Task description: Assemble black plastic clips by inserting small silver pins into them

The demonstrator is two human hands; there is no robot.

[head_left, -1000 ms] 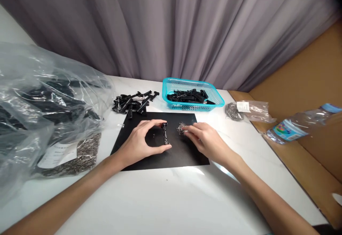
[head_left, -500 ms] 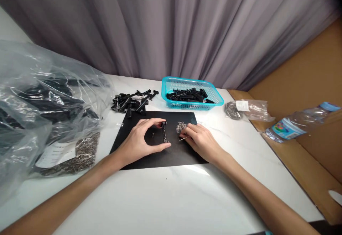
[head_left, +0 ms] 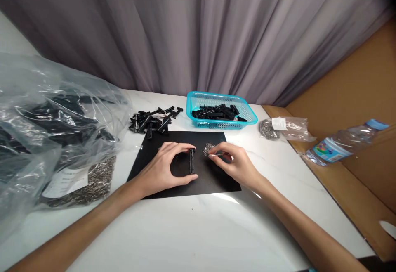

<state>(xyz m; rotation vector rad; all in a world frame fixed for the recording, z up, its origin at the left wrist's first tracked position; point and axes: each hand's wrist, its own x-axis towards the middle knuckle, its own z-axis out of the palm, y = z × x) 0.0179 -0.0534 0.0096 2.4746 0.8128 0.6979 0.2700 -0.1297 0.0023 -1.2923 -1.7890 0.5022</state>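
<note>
Between the thumb and index finger of my left hand a narrow black plastic part is held by its two ends, over the black mat. My right hand pinches a thin metal tool, its tip pointing left at the near edge of a small heap of tiny metal pieces. Whether the tip carries a piece is too small to tell. The heap lies on the mat, right of the black part and apart from it.
More black plastic parts lie piled behind the mat. A blue basket holds similar parts. At left are a large clear bag and a bag of metal pieces; at right, a small bag and a plastic bottle.
My right hand has turned and lifted, with the tool now lying flatter and its tip closer to the heap. My left hand keeps the black part, shifted slightly nearer me in view.
</note>
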